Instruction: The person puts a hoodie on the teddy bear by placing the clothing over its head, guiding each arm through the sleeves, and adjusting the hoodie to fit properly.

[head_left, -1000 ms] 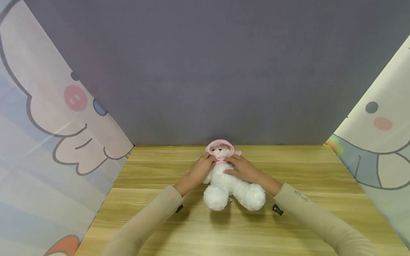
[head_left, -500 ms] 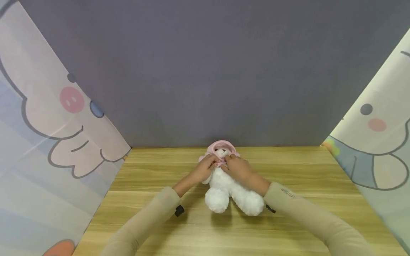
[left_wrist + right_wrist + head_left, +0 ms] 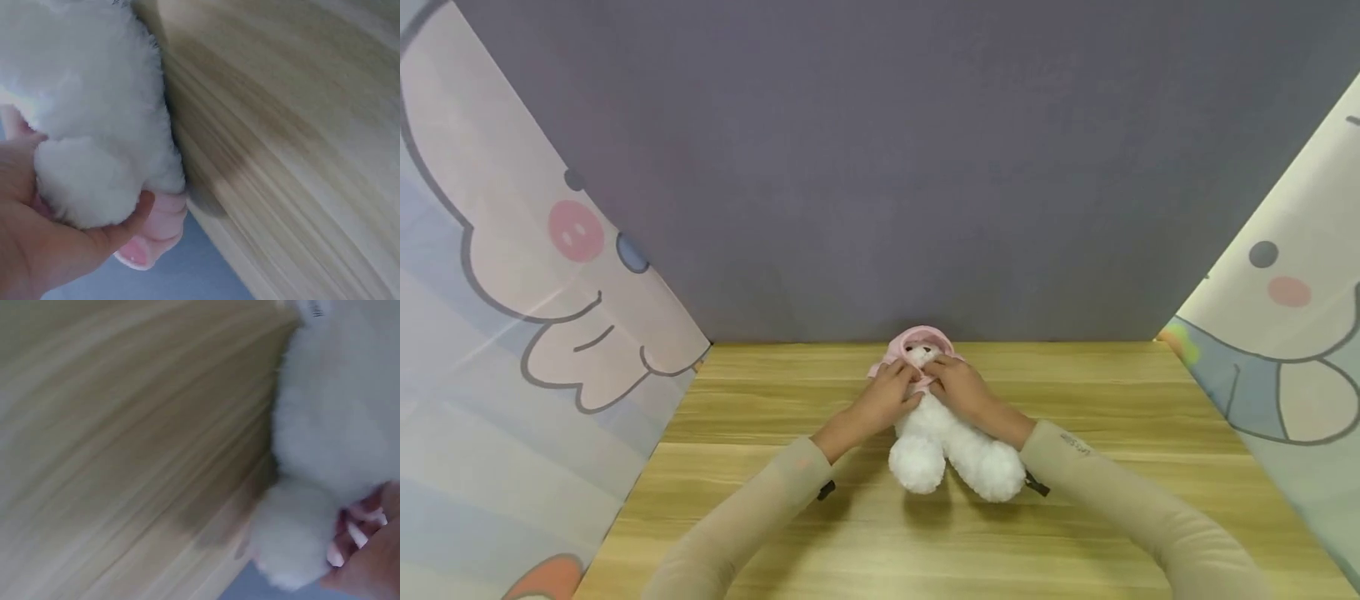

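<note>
— Pictured where?
— Showing a white plush toy (image 3: 936, 418) face up at the table's (image 3: 775, 417) far middle, with feet (image 3: 917, 464) near.
— Gripped how?
— Pinching the pink hood (image 3: 898, 347) at the neck with left hand (image 3: 884, 397) and right hand (image 3: 966, 390) alike, probably from both sides to keep the toy steady.

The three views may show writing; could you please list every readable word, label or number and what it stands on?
Right sleeve: dark lettering, too small and blurred to quote.
Small tag by the white plush toy: dark marks, too small to read.
Left wrist view, top edge: cut-off dark marks, unreadable.
No other text shows.
</note>
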`<state>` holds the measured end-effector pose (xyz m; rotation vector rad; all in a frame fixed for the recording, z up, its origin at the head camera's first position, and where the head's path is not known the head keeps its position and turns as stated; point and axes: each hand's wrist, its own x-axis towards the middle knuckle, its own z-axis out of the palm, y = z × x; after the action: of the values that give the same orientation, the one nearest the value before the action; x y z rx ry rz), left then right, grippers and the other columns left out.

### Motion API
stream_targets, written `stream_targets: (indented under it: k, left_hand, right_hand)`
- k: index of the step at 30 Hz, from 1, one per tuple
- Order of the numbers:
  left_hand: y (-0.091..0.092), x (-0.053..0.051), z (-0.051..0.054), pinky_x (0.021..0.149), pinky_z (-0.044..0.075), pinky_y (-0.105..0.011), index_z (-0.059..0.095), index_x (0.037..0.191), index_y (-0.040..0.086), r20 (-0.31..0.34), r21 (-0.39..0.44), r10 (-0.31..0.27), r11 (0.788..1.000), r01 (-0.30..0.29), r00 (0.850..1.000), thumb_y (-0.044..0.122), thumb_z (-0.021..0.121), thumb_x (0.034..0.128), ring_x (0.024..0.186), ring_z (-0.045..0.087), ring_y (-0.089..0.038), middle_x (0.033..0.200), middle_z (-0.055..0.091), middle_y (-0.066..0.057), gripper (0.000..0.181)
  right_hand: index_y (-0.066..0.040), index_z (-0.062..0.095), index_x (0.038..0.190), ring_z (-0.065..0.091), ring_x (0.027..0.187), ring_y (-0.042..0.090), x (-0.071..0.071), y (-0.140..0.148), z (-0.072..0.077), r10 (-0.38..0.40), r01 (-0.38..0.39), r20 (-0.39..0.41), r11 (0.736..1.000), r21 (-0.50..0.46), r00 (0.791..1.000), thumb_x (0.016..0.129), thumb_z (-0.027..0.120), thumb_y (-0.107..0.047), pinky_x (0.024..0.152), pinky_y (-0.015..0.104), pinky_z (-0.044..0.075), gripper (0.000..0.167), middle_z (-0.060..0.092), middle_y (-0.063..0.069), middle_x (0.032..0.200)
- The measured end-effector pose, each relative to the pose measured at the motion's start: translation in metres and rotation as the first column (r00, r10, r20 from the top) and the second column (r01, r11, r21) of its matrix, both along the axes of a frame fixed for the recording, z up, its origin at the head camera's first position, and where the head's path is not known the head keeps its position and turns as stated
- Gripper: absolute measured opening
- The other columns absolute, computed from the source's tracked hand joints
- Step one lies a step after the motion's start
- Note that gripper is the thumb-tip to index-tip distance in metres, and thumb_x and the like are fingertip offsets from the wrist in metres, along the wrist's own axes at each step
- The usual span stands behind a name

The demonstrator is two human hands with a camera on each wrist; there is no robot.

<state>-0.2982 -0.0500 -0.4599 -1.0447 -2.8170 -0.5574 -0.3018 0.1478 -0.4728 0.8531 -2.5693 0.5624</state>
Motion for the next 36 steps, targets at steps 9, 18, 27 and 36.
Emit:
stream_targets:
  k: [9,18,27,36]
  left_hand:
    - [-0.007,-0.009,0.018,0.111,0.037,-0.044,0.06,0.133,0.011,0.116,-0.062,-0.012,0.998,0.019,0.993,0.051,0.075,0.0887,0.122,0.054,-0.022,0.126,0.061,-0.004,0.061]
    - [-0.012,0.001,0.005,0.104,0.046,-0.042,0.058,0.133,0.011,0.199,-0.01,0.031,1.0,-0.029,0.98,0.053,0.08,0.0832,0.123,0.054,-0.026,0.13,0.061,-0.006,0.069]
    - [-0.011,0.009,-0.007,0.105,0.043,-0.043,0.062,0.128,0.012,0.019,0.012,0.014,1.0,-0.014,1.0,0.049,0.082,0.082,0.122,0.055,-0.026,0.134,0.06,-0.007,0.063]
    - [0.004,0.019,-0.021,0.084,0.048,-0.031,0.07,0.093,0.013,-0.447,-0.115,-0.096,0.992,0.05,0.889,0.025,0.078,0.0839,0.083,0.063,-0.017,0.088,0.072,0.0,0.017]
  right_hand:
    - [-0.005,0.065,0.094,0.048,0.068,0.012,-0.011,0.014,-0.003,-0.029,0.033,0.045,0.995,-0.093,0.999,0.093,0.067,0.0,0.06,0.03,0.045,0.006,0.06,0.005,0.085]
    - [-0.007,0.07,0.101,0.058,0.082,0.016,-0.017,0.037,-0.005,0.262,-0.25,0.155,0.964,-0.093,0.952,0.091,0.068,0.0,0.074,0.036,0.051,0.012,0.068,0.005,0.093]
    - [-0.005,0.061,0.127,0.055,0.12,0.034,-0.003,0.05,-0.003,0.316,-0.318,0.336,0.947,-0.052,0.887,0.086,0.079,-0.008,0.1,0.052,0.046,0.045,0.063,0.01,0.128]
    - [-0.011,0.068,0.098,0.059,0.095,0.024,0.025,0.037,-0.017,0.203,-0.191,-0.07,0.97,0.154,0.977,0.073,0.086,0.001,0.083,0.042,0.052,0.033,0.069,0.002,0.1]
